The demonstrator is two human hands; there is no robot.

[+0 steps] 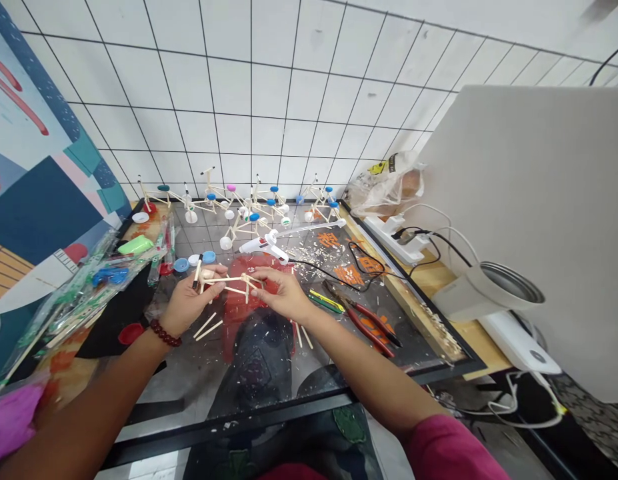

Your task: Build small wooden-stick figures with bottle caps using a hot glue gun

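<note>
Between my two hands is a small frame of thin wooden sticks [229, 281], held above the glass tabletop. My left hand [191, 297] grips its left end, where a dark-tipped stick [197, 272] stands up beside the fingers. My right hand [281, 291] pinches the right end near a joint. Loose sticks [209, 329] lie on the glass below my left hand, and more sticks [303, 335] below the right. Beyond the hands rests a white hot glue gun [266, 248] on its side. Bottle caps [195, 259] in blue and white lie past my left hand.
Several finished-looking stick models with coloured caps [253, 217] stand along the tiled wall. To the right are red-handled pliers [369, 327], a green utility knife [327, 301] and wood scraps [313, 257]. A power strip [399, 240] and white pot [489, 290] stand farther right; plastic packets [73, 293] lie left.
</note>
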